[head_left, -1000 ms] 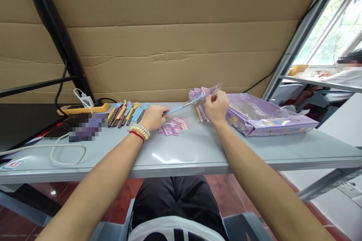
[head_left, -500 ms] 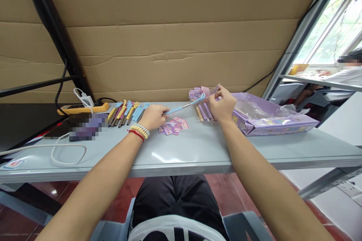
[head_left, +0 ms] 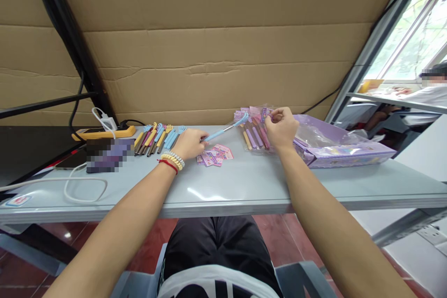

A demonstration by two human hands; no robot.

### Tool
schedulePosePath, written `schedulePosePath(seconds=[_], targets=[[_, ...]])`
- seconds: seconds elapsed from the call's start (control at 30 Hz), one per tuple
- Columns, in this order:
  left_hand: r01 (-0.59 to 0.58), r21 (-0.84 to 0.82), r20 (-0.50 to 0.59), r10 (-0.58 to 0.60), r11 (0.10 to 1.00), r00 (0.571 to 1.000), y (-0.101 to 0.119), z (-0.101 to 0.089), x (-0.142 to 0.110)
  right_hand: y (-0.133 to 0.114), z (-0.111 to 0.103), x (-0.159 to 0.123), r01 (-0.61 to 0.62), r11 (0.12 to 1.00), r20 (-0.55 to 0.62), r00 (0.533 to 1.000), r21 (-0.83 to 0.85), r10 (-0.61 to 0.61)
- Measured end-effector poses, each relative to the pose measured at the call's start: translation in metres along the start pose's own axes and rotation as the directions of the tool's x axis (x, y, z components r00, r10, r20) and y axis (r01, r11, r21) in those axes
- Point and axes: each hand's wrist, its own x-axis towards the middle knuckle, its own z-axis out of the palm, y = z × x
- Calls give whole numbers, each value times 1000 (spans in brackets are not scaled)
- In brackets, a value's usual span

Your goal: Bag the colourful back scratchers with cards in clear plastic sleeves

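Note:
My left hand (head_left: pixel 190 143) is closed on the blue handle of a back scratcher (head_left: pixel 223 131), whose blue claw end points up and right toward a heap of bagged ones (head_left: pixel 254 131). Just below that handle lie small pink and purple cards (head_left: pixel 213 155) on the grey table (head_left: pixel 244 186). My right hand (head_left: pixel 281 126) pinches a clear packet with a purple card top (head_left: pixel 264 112) at the right edge of the heap. Left of my left hand is a row of loose yellow, blue and pink back scratchers (head_left: pixel 158 137).
A purple box with clear film (head_left: pixel 335 146) stands right of my right hand. A yellow power strip (head_left: pixel 104 132), a white cable (head_left: pixel 84 185) and a phone lie at the left. Brown cardboard (head_left: pixel 216 42) walls the back. Another person sits at far right (head_left: pixel 428 95).
My right hand has moved right and down with the clear packet, from above the heap to its right edge. My left hand and the blue back scratcher have barely moved.

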Motion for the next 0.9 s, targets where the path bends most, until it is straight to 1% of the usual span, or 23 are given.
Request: schedulePosePath(seconds=[0.07,0.2,0.33,0.57,0.73,0.9], targets=[[9,-16,-4,-9,1000,1000,0,0,0,4,1,0,4,1000,-16,1000,24,-4],[18,-35,-1,-18,999,1000,0,0,0,10,2,2,58,998,-68,996,-23,-59],[1,-11,12,-1,1000,1000,0,-2,-1,13,0,5,97,995,-92,991,-34,-100],[13,-7,27,-13,1000,1000,1,-3,-1,18,-1,7,89,995,-59,994,-50,-92],[22,-16,26,-21,1000,999,1,-4,-2,20,-1,8,61,996,-47,997,-63,-64],[33,-12,29,-33,999,999,1,-4,-2,21,-1,10,65,995,-27,997,-69,-67]])
